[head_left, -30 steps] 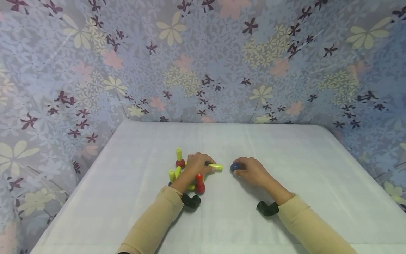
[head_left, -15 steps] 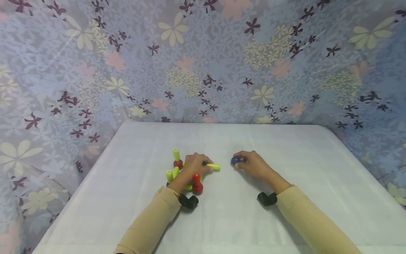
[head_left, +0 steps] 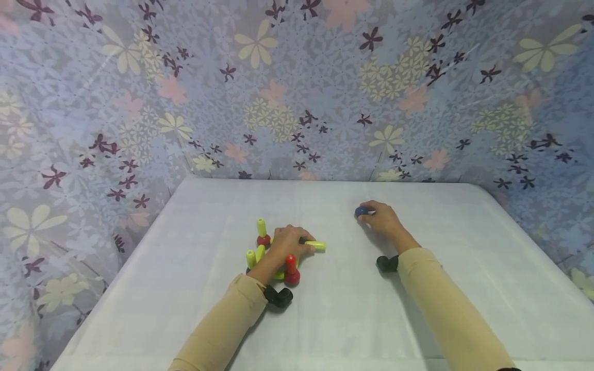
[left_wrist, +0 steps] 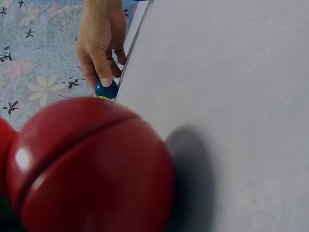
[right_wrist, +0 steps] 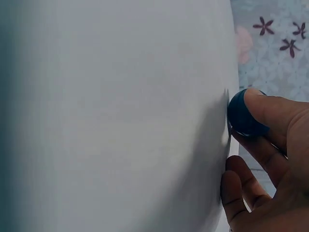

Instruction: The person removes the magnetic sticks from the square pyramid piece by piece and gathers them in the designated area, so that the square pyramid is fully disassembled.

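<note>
My left hand (head_left: 289, 243) grips a toy bowling pin (head_left: 315, 245) with a yellow-green neck pointing right; its dark end is mostly under the fingers. Farther back on the right, my right hand (head_left: 382, 219) pinches a blue ball (head_left: 361, 212) between thumb and fingers. In the right wrist view the thumb lies over the ball (right_wrist: 246, 113), close over the white cloth. Beside my left forearm stands a red pin (head_left: 291, 270), whose round base (left_wrist: 96, 169) fills much of the left wrist view and hides the left hand there.
A pin with a yellow neck and red base (head_left: 262, 234) stands behind the left hand. Another yellow-necked pin (head_left: 251, 258) and some yellow-green pieces (head_left: 260, 251) sit left of the forearm, partly hidden. White cloth covers the table (head_left: 441, 216); a floral curtain (head_left: 325, 103) hangs behind.
My right hand has moved away toward the back of the table and slightly right, taking the blue ball along. The left hand and the pins have stayed in place.
</note>
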`<state>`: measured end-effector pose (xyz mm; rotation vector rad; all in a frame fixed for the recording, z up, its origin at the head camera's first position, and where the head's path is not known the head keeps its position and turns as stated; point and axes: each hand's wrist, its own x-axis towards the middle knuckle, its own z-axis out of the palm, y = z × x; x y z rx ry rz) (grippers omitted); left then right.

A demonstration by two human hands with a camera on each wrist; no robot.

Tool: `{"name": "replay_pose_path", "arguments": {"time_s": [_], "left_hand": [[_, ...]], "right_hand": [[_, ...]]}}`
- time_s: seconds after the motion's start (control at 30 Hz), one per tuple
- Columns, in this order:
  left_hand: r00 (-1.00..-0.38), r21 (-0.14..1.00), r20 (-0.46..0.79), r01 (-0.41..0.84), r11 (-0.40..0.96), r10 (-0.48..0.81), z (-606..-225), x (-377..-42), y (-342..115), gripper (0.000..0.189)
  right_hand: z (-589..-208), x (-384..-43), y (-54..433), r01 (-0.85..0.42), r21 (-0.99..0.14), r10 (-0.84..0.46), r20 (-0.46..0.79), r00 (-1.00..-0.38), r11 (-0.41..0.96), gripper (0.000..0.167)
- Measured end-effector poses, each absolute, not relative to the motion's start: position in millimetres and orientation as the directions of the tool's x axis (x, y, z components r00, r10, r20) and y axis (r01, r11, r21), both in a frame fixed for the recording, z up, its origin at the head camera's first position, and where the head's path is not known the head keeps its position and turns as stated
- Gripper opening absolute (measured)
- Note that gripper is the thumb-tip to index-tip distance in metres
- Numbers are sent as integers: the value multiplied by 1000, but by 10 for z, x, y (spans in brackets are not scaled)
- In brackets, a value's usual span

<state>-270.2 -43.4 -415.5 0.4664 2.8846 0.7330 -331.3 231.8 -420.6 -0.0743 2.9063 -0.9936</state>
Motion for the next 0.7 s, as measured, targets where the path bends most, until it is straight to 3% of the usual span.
{"name": "replay_pose_path", "arguments": {"time_s": [0.5, 0.7], "left_hand": [[-942, 485, -57, 262, 834, 329, -4159, -2731, -443, 29], [-952, 574, -15, 241, 783, 304, -4092, -2705, -476, 36]], "right_hand": [[-4201, -3422, 2352, 12, -623, -42, -72, -996, 782, 53], [-4152, -3349, 2379, -2, -636, -74, -86, -994, 772, 65]]}}
